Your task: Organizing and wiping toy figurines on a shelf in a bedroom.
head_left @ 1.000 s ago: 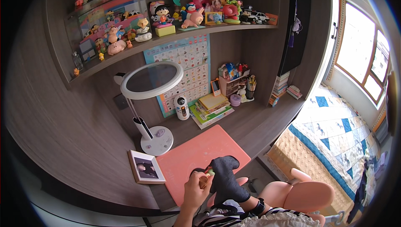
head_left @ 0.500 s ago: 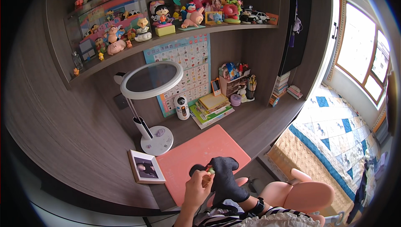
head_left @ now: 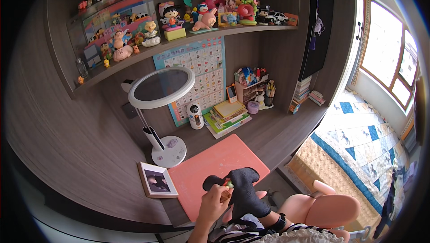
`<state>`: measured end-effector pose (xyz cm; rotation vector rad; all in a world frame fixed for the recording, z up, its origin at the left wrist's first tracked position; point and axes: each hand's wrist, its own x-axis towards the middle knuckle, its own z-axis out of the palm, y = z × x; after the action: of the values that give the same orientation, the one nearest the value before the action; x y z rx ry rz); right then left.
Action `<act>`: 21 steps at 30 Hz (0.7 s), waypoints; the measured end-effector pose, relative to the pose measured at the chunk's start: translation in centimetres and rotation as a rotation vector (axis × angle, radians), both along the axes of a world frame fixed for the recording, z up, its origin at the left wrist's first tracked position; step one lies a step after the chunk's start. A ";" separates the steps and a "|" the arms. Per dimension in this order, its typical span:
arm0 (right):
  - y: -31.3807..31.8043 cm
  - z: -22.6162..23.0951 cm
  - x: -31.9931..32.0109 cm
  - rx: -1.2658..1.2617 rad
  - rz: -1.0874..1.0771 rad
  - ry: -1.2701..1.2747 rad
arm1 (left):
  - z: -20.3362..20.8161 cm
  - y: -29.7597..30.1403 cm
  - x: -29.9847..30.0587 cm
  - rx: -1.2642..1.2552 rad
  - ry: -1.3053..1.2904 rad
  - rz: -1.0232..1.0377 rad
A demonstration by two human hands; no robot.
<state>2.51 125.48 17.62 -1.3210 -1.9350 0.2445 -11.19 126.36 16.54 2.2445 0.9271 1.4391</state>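
My left hand is bare and closed in a pinch over the desk's near edge. At its fingertips sits a small green and red thing, too small to name, against black fabric. That black fabric, a glove or a sock, covers my right hand, and a dark band circles the wrist behind it. The covered hand's fingers cannot be made out under the cloth. Both hands are close together above the pink desk mat.
A white ring-shaped lamp and a framed photo stand left of the mat. Books and a white bottle-shaped device are behind it. A pink chair is at right, with a bed beyond; figurines fill the shelf above.
My left hand has shifted slightly, turning a little at the fingertips. The black-covered right hand has moved slightly to the right in the picture, still beside the left.
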 end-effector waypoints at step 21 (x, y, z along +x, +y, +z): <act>0.4 -1.1 -0.1 0.075 -0.072 0.056 | 0.0 -0.6 1.3 -0.172 -0.205 0.071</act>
<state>2.36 125.86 16.57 -1.3183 -1.8284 0.1705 -9.89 125.71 16.55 1.9194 1.0291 1.5232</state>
